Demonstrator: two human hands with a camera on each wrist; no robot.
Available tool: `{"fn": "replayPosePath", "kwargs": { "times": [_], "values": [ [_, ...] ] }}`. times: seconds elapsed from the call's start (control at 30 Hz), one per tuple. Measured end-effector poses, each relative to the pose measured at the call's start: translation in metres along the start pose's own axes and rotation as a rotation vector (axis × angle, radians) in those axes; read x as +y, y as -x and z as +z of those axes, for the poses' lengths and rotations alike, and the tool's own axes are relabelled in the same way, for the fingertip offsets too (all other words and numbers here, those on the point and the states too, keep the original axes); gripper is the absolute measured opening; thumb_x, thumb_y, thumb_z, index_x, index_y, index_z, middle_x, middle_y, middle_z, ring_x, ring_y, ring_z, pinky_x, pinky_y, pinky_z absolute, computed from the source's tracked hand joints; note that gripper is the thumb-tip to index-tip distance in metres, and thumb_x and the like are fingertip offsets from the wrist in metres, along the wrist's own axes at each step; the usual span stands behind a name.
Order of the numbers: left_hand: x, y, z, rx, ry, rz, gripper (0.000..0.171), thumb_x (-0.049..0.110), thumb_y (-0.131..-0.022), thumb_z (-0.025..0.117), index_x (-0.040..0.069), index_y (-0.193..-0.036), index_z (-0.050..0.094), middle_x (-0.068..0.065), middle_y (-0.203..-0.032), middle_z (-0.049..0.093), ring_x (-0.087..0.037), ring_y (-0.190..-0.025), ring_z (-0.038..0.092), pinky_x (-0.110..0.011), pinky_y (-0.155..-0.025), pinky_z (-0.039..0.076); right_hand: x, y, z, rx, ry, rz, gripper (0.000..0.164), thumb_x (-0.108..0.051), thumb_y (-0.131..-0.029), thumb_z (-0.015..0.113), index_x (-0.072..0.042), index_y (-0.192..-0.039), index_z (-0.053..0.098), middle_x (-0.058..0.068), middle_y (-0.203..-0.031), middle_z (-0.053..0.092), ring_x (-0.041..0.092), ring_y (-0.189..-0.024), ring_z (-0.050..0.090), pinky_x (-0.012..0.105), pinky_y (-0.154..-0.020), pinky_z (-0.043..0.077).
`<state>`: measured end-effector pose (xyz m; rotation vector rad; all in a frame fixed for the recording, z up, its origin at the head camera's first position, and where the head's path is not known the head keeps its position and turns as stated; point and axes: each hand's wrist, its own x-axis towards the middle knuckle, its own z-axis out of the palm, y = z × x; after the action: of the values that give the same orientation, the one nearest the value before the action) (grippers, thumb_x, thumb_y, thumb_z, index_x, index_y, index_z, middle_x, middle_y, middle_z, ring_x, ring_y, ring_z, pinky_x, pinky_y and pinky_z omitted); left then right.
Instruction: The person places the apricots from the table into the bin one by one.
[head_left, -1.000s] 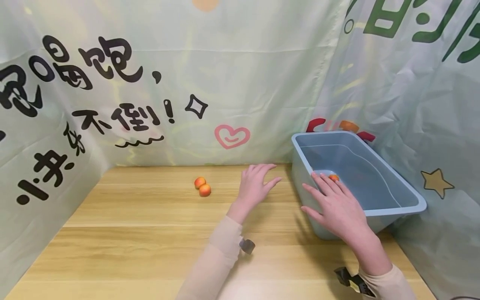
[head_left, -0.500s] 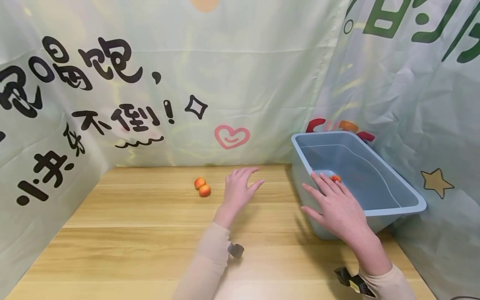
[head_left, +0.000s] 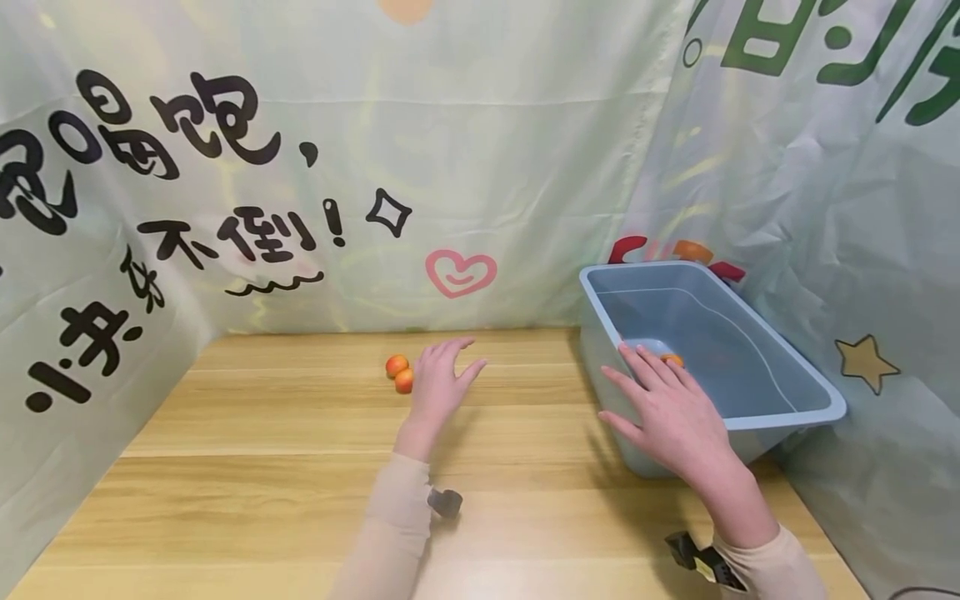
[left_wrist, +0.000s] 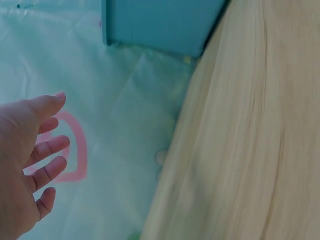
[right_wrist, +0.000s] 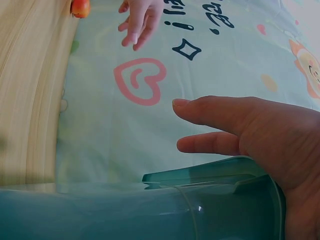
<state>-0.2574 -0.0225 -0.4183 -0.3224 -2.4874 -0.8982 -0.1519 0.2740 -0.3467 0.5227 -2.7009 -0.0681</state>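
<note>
Two small round orange-red fruits, which look like apricots [head_left: 397, 365], sit side by side on the wooden table. Just right of them is my left hand [head_left: 438, 379], its fingers loosely spread and nothing in them; the left wrist view shows the same hand [left_wrist: 30, 155] with a gap between thumb and fingers. My right hand [head_left: 675, 417] lies over the near left rim of a blue plastic tub [head_left: 757, 350], fingers extended and holding nothing. Inside the tub shows part of another orange-red fruit [head_left: 672, 359], partly hidden by the right fingers.
The wooden table [head_left: 262, 500] meets a printed cloth backdrop [head_left: 525, 183] along its back and sides. At the table's right end, the tub stands close to the cloth. A dark cable [head_left: 918, 592] shows at the bottom right corner.
My left hand has moved left across the table, away from the tub and up to the pair of fruits. The right hand stays at the tub's rim.
</note>
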Motion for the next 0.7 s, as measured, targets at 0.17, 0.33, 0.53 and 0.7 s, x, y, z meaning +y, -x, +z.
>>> {"fn": "replayPosePath", "kwargs": {
  "times": [0.17,0.33,0.53,0.7],
  "values": [
    [-0.014,0.001,-0.008,0.008,0.003,-0.058,0.043,0.037,-0.087,0.071,0.017,-0.125,0.065,-0.005,-0.124,0.068,-0.032,-0.114,0.057,-0.052,-0.095,0.037,-0.001,0.0,-0.001,-0.014,-0.007,0.004,0.061,-0.045,-0.084,0.07,-0.016,-0.136,0.057,0.015,-0.152,0.043,0.035,-0.141,0.037,0.054,-0.114,0.028],
    [-0.031,0.001,-0.016,0.032,-0.023,-0.103,0.042,0.039,-0.089,0.07,0.018,-0.125,0.064,-0.006,-0.124,0.068,-0.034,-0.114,0.056,-0.053,-0.094,0.036,0.0,0.0,-0.001,-0.011,-0.007,0.005,0.061,-0.046,-0.084,0.07,-0.016,-0.136,0.057,0.015,-0.152,0.043,0.035,-0.141,0.037,0.054,-0.113,0.029],
    [-0.054,0.004,-0.021,0.008,-0.035,-0.163,0.044,0.043,-0.09,0.066,0.018,-0.126,0.063,-0.006,-0.125,0.067,-0.034,-0.119,0.054,-0.054,-0.095,0.036,0.001,0.0,-0.001,-0.021,-0.009,0.007,0.061,-0.045,-0.085,0.07,-0.016,-0.137,0.057,0.015,-0.152,0.042,0.035,-0.141,0.037,0.054,-0.113,0.029],
    [-0.071,0.006,-0.023,-0.017,-0.046,-0.202,0.044,0.043,-0.09,0.067,0.017,-0.125,0.064,-0.007,-0.124,0.067,-0.035,-0.117,0.055,-0.053,-0.093,0.037,0.001,-0.001,-0.001,-0.027,-0.013,0.009,0.061,-0.046,-0.085,0.069,-0.016,-0.137,0.056,0.015,-0.152,0.042,0.035,-0.141,0.037,0.054,-0.114,0.029]
  ]
}}
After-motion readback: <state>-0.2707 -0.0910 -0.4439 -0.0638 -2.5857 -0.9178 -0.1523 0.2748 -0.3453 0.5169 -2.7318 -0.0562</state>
